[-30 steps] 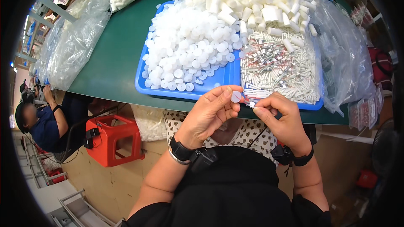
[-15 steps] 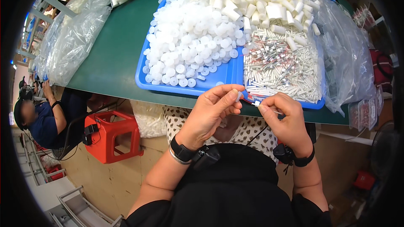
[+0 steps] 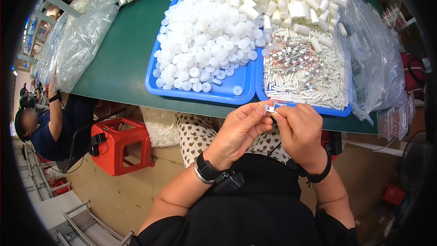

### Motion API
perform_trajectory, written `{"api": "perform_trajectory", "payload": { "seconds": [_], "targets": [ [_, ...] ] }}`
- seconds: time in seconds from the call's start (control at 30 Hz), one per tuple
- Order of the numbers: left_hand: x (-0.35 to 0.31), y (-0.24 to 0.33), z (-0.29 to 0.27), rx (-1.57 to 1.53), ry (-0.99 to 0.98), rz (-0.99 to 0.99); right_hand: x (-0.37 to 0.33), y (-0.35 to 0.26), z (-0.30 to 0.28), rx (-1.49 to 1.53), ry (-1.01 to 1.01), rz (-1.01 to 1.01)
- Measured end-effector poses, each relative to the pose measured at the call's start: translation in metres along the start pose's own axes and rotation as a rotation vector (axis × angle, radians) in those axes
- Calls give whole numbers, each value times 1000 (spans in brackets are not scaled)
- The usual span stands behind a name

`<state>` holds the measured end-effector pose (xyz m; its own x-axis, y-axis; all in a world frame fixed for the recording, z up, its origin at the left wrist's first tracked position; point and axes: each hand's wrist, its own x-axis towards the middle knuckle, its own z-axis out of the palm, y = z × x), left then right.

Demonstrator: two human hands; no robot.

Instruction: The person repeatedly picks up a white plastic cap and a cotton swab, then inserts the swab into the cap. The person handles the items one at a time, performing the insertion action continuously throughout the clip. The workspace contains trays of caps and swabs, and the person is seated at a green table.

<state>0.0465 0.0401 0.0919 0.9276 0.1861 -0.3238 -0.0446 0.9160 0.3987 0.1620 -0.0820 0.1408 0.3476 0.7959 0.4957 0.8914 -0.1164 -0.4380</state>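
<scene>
My left hand [image 3: 237, 131] pinches a small translucent white disc [image 3: 266, 108] between thumb and forefinger, just off the table's front edge. Against it, my right hand [image 3: 301, 130] grips a small white-headed stick [image 3: 271, 109], its far part covered by my fingers. The two pieces meet or nearly meet; whether one is inside the other I cannot tell. Beyond my left hand, many similar discs [image 3: 200, 45] are heaped in a blue tray [image 3: 230, 85]. In a second blue tray [image 3: 259, 79], thin white sticks [image 3: 314, 84] and red-and-silver pieces lie behind my right hand.
White cylinders [image 3: 298, 10] spill from a clear bag at the back. Clear plastic bags [image 3: 373, 64] drape along the right, others [image 3: 86, 41] along the left. A red stool [image 3: 119, 148] stands left of me, and a co-worker [image 3: 50, 130] sits beyond it at the green table [image 3: 109, 73].
My hands have come together: the left moved right and slightly down, the right moved left. The disc and the white-headed stick, apart before, are now side by side. The co-worker's arm has risen.
</scene>
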Motion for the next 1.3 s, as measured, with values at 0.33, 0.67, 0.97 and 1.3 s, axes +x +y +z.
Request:
{"api": "perform_trajectory", "payload": {
  "seconds": [0.33, 0.67, 0.97, 1.3],
  "targets": [
    [-2, -8, 0, 124, 110, 117, -9, 9, 13, 168, -51, 128],
    [-6, 0, 8, 187, 159, 183, 27, 57, -2, -387, -275, -86],
    [-5, 4, 9, 158, 201, 262, 13, 39, -3, 127, -69, 75],
    [0, 8, 12, 141, 207, 317, 6, 29, -11, 186, -84, 61]
  ]
}}
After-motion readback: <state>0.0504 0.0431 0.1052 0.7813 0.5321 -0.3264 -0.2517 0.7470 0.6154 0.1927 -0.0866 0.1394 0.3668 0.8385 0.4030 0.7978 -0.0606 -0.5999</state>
